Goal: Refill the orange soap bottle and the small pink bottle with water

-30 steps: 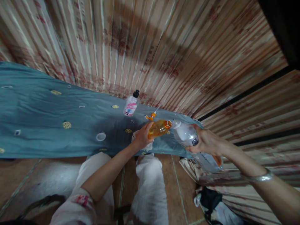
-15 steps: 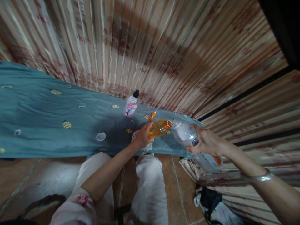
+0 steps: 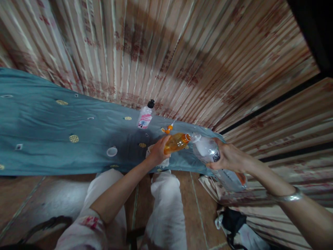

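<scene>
My left hand (image 3: 158,152) is closed around an orange see-through bottle (image 3: 176,143), tilted with its uncapped neck to the right. My right hand (image 3: 225,156) grips a larger clear bottle (image 3: 205,148), tipped so its neck meets the mouth of the orange one. A white label with a dark square code shows beside my fingers. Whether liquid flows between the necks is too small to tell. Behind the orange bottle lies an orange pump top (image 3: 169,128) with a thin pale tube. White cloth or tissue (image 3: 165,162) shows under my left hand.
A bottle with a pink label and black cap (image 3: 146,116) stands near the curtain (image 3: 156,52). A small white round dish or lid (image 3: 112,151) rests on the teal cloth (image 3: 47,139). Dark and pale fabric items (image 3: 235,222) lie at lower right, by the tiled floor.
</scene>
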`<move>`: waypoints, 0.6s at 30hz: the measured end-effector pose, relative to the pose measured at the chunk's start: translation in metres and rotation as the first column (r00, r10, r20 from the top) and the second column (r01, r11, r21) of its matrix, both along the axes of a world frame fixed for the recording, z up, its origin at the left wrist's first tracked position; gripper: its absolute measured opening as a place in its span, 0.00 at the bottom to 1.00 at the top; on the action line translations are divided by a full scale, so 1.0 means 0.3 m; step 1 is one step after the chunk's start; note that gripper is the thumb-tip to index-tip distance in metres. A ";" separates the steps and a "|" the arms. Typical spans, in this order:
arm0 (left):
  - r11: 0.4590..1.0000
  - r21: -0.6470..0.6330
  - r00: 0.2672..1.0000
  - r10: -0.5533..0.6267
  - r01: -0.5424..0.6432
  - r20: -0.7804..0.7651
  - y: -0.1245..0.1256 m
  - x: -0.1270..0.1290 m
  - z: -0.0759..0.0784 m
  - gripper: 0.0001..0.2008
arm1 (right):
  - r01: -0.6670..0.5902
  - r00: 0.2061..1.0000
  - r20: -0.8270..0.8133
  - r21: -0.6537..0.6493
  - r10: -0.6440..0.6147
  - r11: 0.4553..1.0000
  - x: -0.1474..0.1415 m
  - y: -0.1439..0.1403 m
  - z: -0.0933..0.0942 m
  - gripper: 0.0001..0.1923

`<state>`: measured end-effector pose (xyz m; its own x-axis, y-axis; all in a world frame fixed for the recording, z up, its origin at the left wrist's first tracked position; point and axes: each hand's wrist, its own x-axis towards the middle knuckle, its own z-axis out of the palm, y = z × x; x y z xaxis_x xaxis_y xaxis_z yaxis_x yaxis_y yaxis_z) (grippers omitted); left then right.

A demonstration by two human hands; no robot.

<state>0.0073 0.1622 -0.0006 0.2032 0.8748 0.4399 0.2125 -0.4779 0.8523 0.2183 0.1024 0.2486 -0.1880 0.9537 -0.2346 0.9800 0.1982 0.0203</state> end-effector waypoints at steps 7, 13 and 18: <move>1.000 0.024 1.000 -0.003 0.003 -0.009 0.000 0.001 -0.002 0.41 | 0.081 0.997 0.011 -0.125 -0.080 0.989 -0.034 -0.007 0.023 0.32; 1.000 0.019 1.000 -0.012 0.012 0.009 -0.001 -0.002 0.000 0.41 | 0.082 0.997 0.011 -0.091 -0.081 0.992 -0.016 -0.003 0.010 0.35; 1.000 0.009 1.000 -0.016 0.016 0.021 -0.002 -0.003 0.004 0.41 | 0.066 0.998 0.023 -0.094 -0.064 0.993 -0.007 0.001 0.001 0.35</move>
<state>0.0065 0.1615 0.0007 0.2079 0.8678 0.4514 0.1869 -0.4882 0.8525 0.2162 0.1028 0.2489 -0.1206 0.9372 -0.3272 0.9904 0.1358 0.0239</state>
